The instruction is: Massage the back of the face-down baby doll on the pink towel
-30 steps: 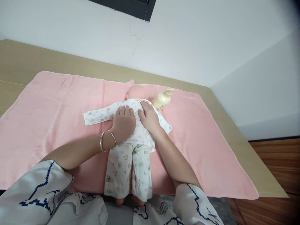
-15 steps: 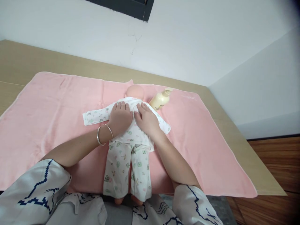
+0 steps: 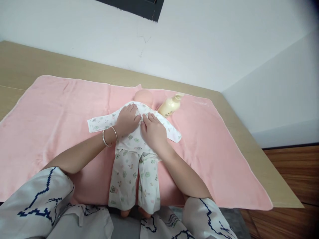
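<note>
A baby doll [image 3: 143,95] lies on a pink blanket, its head away from me and its feet at the near edge. It wears a white printed shirt [image 3: 133,141] and matching trousers [image 3: 124,176]. My left hand [image 3: 126,120], below a silver bangle [image 3: 109,136], rests flat on the left side of the shirt's upper part. On the right side lies my right hand [image 3: 154,131], fingers extended, palm down on the cloth. Neither hand grasps anything visible. Just beyond the right hand, a cream pump bottle [image 3: 169,105] lies tilted beside the doll's head.
The pink blanket [image 3: 211,159] covers much of a wooden table [image 3: 251,142]. A white wall [image 3: 99,43] stands behind the table, with a dark frame [image 3: 149,11] at the top. Wooden boards [image 3: 294,172] show at the right, beyond the table's edge.
My right hand has slid slightly down the shirt, toward me. My left hand has shifted a little up and left, its thumb now spread. The doll and bottle stay in place.
</note>
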`<state>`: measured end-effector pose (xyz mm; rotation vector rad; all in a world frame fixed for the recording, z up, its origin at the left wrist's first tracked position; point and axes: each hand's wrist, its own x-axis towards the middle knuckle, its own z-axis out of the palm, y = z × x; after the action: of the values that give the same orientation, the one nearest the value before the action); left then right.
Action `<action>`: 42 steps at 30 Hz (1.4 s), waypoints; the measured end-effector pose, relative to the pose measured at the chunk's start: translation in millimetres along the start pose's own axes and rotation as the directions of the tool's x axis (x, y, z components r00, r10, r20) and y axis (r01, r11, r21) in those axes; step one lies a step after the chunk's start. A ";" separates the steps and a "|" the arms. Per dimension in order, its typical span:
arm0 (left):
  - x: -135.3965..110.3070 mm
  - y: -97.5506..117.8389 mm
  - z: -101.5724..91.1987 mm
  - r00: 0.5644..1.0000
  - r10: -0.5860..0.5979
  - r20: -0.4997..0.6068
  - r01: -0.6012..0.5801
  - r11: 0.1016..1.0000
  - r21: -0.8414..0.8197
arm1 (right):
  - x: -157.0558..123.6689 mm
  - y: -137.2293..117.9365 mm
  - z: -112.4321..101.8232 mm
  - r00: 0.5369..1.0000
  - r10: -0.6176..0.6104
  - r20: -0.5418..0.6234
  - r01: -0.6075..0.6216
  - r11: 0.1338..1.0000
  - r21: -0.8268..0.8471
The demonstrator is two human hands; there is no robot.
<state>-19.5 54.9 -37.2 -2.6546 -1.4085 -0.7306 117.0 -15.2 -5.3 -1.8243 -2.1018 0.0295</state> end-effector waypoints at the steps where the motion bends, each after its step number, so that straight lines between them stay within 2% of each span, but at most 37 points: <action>1: -1.2 2.0 1.7 0.999 -0.034 -0.028 0.034 0.999 -0.019 | 3.5 3.8 0.0 1.000 0.015 0.013 -0.015 0.999 0.035; 3: -6.6 11.1 0.9 0.993 -0.094 -0.065 0.091 0.995 -0.038 | 13.9 15.9 1.7 0.999 0.023 0.041 -0.028 0.992 0.119; 6: -18.2 30.0 -8.8 0.997 -0.072 -0.032 0.072 0.997 -0.001 | 30.3 35.6 7.0 0.998 -0.016 0.065 0.001 0.974 0.226; 10: -25.1 41.8 -19.6 0.999 -0.045 0.023 0.044 0.999 0.016 | 33.8 39.4 11.7 0.998 -0.033 0.059 0.021 0.980 0.198; 13: -19.6 33.5 -15.8 0.995 -0.101 0.009 0.101 0.994 -0.047 | 20.4 22.5 8.6 1.000 -0.012 0.017 0.011 0.996 0.088; 18: -8.7 12.6 1.9 0.988 -0.148 -0.035 0.141 0.980 -0.137 | -2.5 -2.5 -4.0 0.999 -0.027 -0.034 0.026 0.999 -0.031; 23: -10.5 8.6 14.3 0.971 -0.220 -0.097 0.192 0.953 -0.234 | 8.6 11.1 -1.2 1.000 -0.005 0.011 0.005 0.998 0.064; 26: -12.6 8.6 18.2 0.967 -0.225 -0.122 0.189 0.948 -0.256 | 23.9 29.9 10.1 0.993 -0.085 0.082 0.074 0.988 0.134; 30: -14.0 7.2 20.7 0.959 -0.231 -0.164 0.180 0.944 -0.277 | 32.9 43.5 15.1 0.988 -0.125 0.089 0.106 0.974 0.199; 34: -15.4 5.6 20.7 0.955 -0.214 -0.203 0.143 0.938 -0.315 | 27.8 38.3 1.4 0.991 -0.100 0.093 0.073 0.964 0.255; 36: -16.0 4.7 20.5 0.957 -0.194 -0.215 0.113 0.934 -0.338 | 24.1 32.6 -2.6 0.993 -0.102 0.057 0.083 0.960 0.267; 39: -16.2 3.0 20.9 0.961 -0.187 -0.203 0.105 0.928 -0.358 | 20.0 24.2 2.9 0.992 -0.127 0.001 0.124 0.968 0.218; 42: -16.0 1.7 21.4 0.964 -0.192 -0.185 0.114 0.923 -0.367 | 17.5 18.6 10.7 0.992 -0.125 0.018 0.120 0.979 0.165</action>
<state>-17.6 47.1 -62.8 -2.6142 -1.5639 -1.3689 129.9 7.1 -15.5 -1.6065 -2.1574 0.1921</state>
